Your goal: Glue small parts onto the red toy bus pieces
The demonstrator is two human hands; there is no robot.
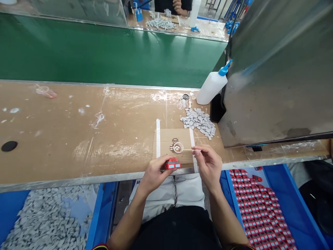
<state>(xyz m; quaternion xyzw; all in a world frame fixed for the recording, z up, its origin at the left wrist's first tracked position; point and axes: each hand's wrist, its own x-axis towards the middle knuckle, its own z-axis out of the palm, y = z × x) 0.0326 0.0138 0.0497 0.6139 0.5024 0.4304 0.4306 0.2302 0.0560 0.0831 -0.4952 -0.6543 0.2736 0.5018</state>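
Between the thumb and fingers of my left hand (154, 173) is a small red toy car (172, 164) with light blue windows, held at the table's front edge. My right hand (208, 164) pinches a thin stick (187, 150), whose far end reaches into a small round clear cup (178, 148). The cup stands on a cardboard sheet (166, 138) fixed with white tape strips, and something shiny and brownish shows in it. Brownish smears or rings lie beside the cup. To the right behind it is a pile of small grey flat pieces (199, 121).
A white squeeze bottle (212, 87) with a blue nozzle stands by a metal panel (273, 76). Blue bins hold grey pieces (52, 218) at lower left and red toy cars (262, 208) at lower right. Across the green belt (111, 55), another person's hand (177, 6) shows.
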